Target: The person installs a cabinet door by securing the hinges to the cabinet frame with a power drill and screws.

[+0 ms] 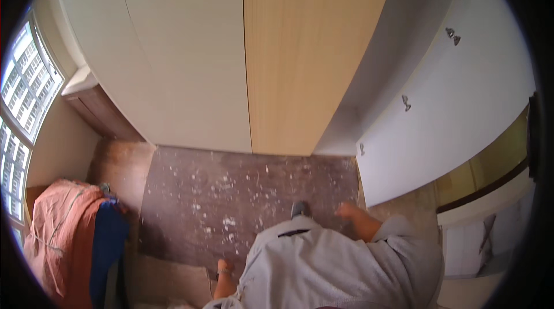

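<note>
My left hand (pixel 224 266) hangs low at my left side, over the edge of a dark brown floor sheet (pixel 190 211) speckled with white spots. A dark band circles that wrist. On the other side, my right hand (pixel 347 211) is out from my body, above the sheet's right part and near a white cabinet front (pixel 444 101). Nothing shows in either hand, and their fingers are too small and blurred to read. Between them are my grey shirt (pixel 329 263) and the tip of one dark shoe (pixel 300 209).
Ahead stand a tall cream panel (pixel 184 66) and a light wood panel (pixel 306 61). Small metal knobs (pixel 406 103) stick out from the white front. At left, a pink-orange sheet (pixel 63 216) and blue cloth (pixel 108 245) cover a heap below a window (pixel 29 78). A brown wooden box (pixel 104 110) sits beyond.
</note>
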Tool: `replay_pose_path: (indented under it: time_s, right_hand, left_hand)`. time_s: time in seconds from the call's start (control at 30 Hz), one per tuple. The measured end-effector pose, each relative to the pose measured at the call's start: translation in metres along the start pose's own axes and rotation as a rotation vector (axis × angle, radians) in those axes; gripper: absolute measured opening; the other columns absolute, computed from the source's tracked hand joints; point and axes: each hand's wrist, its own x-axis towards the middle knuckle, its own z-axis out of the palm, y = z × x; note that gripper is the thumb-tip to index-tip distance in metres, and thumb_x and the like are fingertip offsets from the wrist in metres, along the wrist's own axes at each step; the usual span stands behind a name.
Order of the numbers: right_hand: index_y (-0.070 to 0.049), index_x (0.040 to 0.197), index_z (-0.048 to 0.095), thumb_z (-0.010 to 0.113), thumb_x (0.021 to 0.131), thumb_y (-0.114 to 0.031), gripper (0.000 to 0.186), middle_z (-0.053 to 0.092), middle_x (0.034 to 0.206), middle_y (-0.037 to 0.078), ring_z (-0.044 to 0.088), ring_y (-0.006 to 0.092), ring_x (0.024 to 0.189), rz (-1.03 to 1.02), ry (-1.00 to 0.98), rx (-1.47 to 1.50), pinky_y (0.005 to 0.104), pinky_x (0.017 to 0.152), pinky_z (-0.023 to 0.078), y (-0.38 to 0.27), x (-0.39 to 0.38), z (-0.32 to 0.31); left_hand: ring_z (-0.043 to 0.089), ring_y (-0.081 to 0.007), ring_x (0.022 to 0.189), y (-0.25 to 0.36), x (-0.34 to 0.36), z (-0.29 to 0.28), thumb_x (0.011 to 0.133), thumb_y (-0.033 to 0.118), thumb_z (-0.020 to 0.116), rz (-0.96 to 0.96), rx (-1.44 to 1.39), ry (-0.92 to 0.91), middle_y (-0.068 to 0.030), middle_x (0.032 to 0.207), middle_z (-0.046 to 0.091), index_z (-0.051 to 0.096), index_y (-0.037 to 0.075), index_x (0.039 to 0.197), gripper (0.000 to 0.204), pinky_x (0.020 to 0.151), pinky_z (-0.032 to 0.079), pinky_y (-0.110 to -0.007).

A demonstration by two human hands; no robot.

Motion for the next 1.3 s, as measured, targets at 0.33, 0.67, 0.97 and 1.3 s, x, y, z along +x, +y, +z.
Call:
replay_pose_path:
  time_s: [0.33,0.67,0.97,1.3]
  right_hand:
    - [-0.002,0.085,0.069,0.068,0.081,-0.033,0.031,0.065,0.070,0.008,0.059,0.0150,0.064,0.458,0.201,0.807,0.0337,0.061,0.048,-0.065,-0.030,-0.037]
    - [-0.003,0.078,0.068,0.068,0.081,-0.030,0.028,0.063,0.064,0.007,0.058,0.0155,0.058,0.472,0.267,0.962,0.0337,0.057,0.047,-0.050,-0.061,-0.047]
    - [-0.003,0.081,0.070,0.067,0.081,-0.029,0.026,0.064,0.065,0.009,0.060,0.0175,0.059,0.551,0.204,1.005,0.0326,0.058,0.048,0.042,-0.075,-0.067]
    - [0.003,0.115,0.060,0.067,0.086,-0.022,0.039,0.067,0.096,0.007,0.061,0.0125,0.082,0.430,0.612,1.223,0.0266,0.075,0.048,0.199,-0.031,-0.195]
  left_hand:
    - [0.065,-0.0383,0.082,0.019,0.011,-0.029,0.074,0.023,0.057,-0.384,-0.595,0.105,-0.0231,0.085,0.066,0.070,0.003,0.075,0.024,0.074,0.052,-0.044]
    - [0.065,-0.0394,0.084,0.008,0.033,-0.052,0.072,0.025,0.061,-0.479,-0.808,0.149,-0.0256,0.083,0.065,0.069,0.000,0.079,0.027,0.075,0.051,-0.044]
    - [0.063,-0.0415,0.082,0.074,0.051,-0.081,0.075,0.028,0.057,-0.536,-0.664,0.065,-0.0269,0.084,0.063,0.068,-0.002,0.077,0.032,0.076,0.050,-0.047]
    - [0.064,-0.0395,0.082,0.240,0.160,-0.174,0.079,0.029,0.057,-0.398,-0.660,0.037,-0.0232,0.081,0.065,0.068,0.002,0.082,0.030,0.073,0.050,-0.046]
